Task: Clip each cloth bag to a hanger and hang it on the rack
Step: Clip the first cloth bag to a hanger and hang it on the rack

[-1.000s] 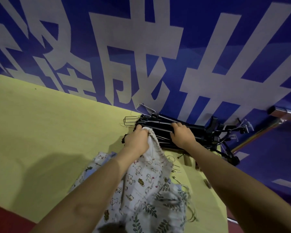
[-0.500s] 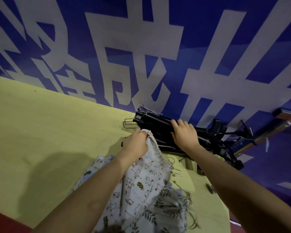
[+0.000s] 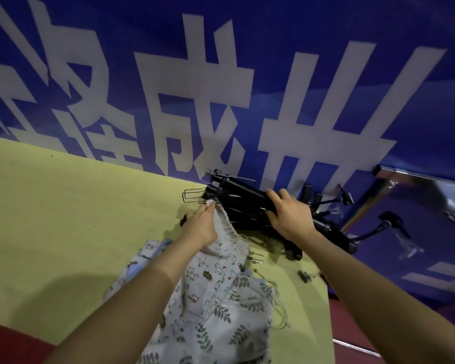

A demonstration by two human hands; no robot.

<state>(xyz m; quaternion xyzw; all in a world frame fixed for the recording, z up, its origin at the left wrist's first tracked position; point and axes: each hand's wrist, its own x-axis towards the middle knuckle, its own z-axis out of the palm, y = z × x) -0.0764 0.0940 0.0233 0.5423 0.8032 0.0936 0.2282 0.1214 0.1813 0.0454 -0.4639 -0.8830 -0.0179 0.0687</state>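
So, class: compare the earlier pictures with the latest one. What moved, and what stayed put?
The right hand, first resting on the black hangers, closed round them and tilted the bundle's left end up off the table. The left hand kept gripping the cat-print bag at the hangers' end. The leaf-print bag stayed lying.

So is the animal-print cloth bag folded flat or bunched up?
Bunched up: the cloth bag rises crumpled from the table, gripped by the left hand.

Both my bare forearms reach forward. My left hand (image 3: 200,227) is pinched closed, knuckles up. My right hand (image 3: 289,214) is clamped palm down, fingers (image 3: 275,197) curled over.
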